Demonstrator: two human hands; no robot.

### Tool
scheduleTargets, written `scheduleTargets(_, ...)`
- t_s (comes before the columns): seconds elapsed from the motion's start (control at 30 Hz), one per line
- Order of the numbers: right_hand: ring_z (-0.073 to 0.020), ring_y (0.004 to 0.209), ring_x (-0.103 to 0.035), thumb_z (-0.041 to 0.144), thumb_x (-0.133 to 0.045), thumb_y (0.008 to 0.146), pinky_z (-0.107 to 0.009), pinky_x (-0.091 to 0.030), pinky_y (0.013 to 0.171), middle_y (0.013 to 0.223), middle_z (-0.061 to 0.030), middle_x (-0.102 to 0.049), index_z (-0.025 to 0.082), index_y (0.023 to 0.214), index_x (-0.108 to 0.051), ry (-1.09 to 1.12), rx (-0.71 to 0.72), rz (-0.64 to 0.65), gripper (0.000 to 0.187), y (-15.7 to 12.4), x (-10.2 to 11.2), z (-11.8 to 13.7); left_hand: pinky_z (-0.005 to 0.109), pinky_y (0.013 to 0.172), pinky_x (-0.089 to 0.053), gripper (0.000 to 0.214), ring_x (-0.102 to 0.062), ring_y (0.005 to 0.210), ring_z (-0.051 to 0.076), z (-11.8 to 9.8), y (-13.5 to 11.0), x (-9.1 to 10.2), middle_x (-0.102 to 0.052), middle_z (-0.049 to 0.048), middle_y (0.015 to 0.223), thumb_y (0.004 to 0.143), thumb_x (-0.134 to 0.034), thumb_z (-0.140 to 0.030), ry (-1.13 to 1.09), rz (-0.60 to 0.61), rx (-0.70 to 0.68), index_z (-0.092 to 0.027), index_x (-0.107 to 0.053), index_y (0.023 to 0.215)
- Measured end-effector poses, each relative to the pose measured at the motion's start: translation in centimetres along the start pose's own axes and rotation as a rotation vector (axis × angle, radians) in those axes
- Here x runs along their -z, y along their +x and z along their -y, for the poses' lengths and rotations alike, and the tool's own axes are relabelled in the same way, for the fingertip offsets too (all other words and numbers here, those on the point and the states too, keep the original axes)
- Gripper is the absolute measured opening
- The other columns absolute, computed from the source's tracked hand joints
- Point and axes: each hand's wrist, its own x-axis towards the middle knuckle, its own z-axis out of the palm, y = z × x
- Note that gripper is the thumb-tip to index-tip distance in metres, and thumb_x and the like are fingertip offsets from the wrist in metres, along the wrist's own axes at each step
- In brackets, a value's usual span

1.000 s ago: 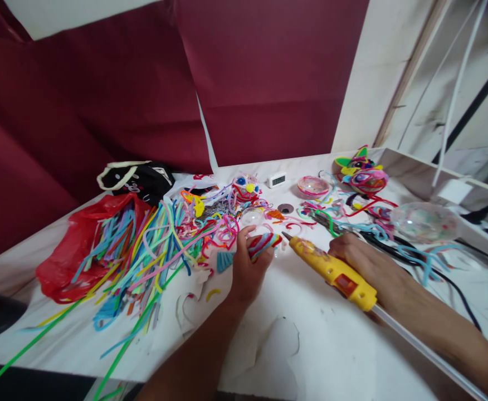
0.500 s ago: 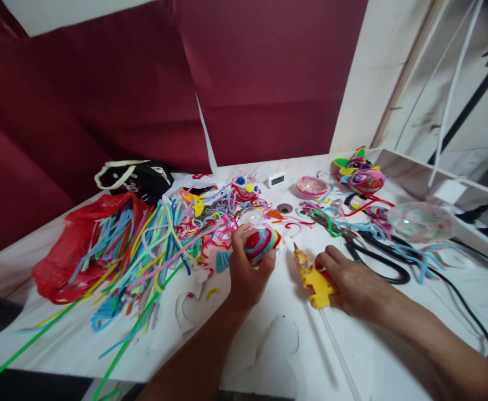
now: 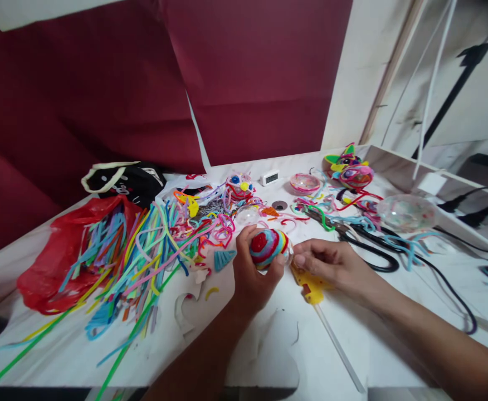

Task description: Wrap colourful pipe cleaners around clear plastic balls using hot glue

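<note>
My left hand (image 3: 252,273) is wrapped round a ball (image 3: 270,248) covered in coiled pipe cleaners, in red, light blue, purple and yellow bands. The ball's right end looks clear and uncovered. Close against that end are the bent fingertips of my right hand (image 3: 331,264), pressed together; whatever is between them is too small to make out. Below my right hand a yellow glue gun (image 3: 312,288) lies on the table, its nozzle partly hidden by my fingers and a clear glue stick (image 3: 339,346) running out of its back.
Loose pipe cleaners (image 3: 144,262) spill from a red plastic bag (image 3: 39,273) on the left. Black-handled scissors (image 3: 377,259) lie to the right. Clear plastic half-shells (image 3: 406,213), a small white digital display (image 3: 269,177) and decorated balls (image 3: 239,186) stand farther back. A low wall (image 3: 440,192) edges the right side.
My right hand has let go of the glue gun, which now lies on the table, and has moved left to the ball's clear end. The view has shifted slightly right.
</note>
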Motion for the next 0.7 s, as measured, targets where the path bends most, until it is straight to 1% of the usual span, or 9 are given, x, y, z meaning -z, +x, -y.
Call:
scheduleTargets(0.1,-0.0097,0.048,-0.047,0.053,-0.075,0.068,-0.028,-0.050,0.046,0.061,0.0038,-0.052,0.019,0.084,-0.064,0.074,-0.050,0.003,0.040,0.0,-0.8,0.2,0.031,0.083,-0.053,0.058,-0.064,0.095,0.019,0.0,-0.1,0.0,-0.063,0.0085,0.111,0.074,-0.065,-0.028,0.006,-0.003,-0.006,-0.019,-0.040,0.126)
scheduleTargets(0.23,-0.0062,0.044,-0.036,0.045,-0.079,0.066,-0.021,-0.042,0.040,0.052,0.0078,-0.043,0.018,0.077,-0.064,0.149,-0.080,-0.038,0.033,0.0,-1.3,0.5,0.033,0.086,-0.053,0.061,-0.063,0.100,0.020,0.1,-0.3,0.0,-0.060,0.0100,0.116,0.074,-0.066,-0.028,-0.004,-0.020,-0.016,-0.020,-0.039,0.127)
scheduleTargets(0.37,-0.0058,0.043,-0.034,0.039,-0.080,0.067,-0.019,-0.036,0.038,0.050,0.0079,-0.043,0.019,0.075,-0.064,0.195,-0.073,-0.054,0.027,0.2,-1.7,0.3,0.033,0.088,-0.052,0.062,-0.062,0.103,0.020,0.0,-0.4,0.0,-0.060,0.0103,0.117,0.075,-0.066,-0.027,-0.045,-0.017,-0.004,-0.020,-0.037,0.129)
scheduleTargets(0.5,-0.0053,0.045,-0.033,0.036,-0.080,0.067,-0.018,-0.030,0.039,0.050,0.0074,-0.044,0.018,0.070,-0.063,0.229,-0.043,-0.071,0.025,0.2,-2.0,0.2,0.032,0.088,-0.052,0.062,-0.062,0.103,0.020,-0.1,-0.3,0.0,-0.059,0.0106,0.117,0.074,-0.066,-0.027,-0.046,-0.020,-0.019,-0.020,-0.036,0.128)
scheduleTargets(0.7,-0.0056,0.046,-0.033,0.036,-0.080,0.066,-0.018,-0.027,0.041,0.051,0.0068,-0.046,0.018,0.067,-0.061,0.225,-0.030,-0.097,0.026,0.3,-2.2,0.3,0.034,0.089,-0.052,0.061,-0.062,0.105,0.021,0.0,-0.2,0.0,-0.058,0.0111,0.118,0.075,-0.066,-0.028,-0.035,-0.032,-0.024,-0.020,-0.036,0.128)
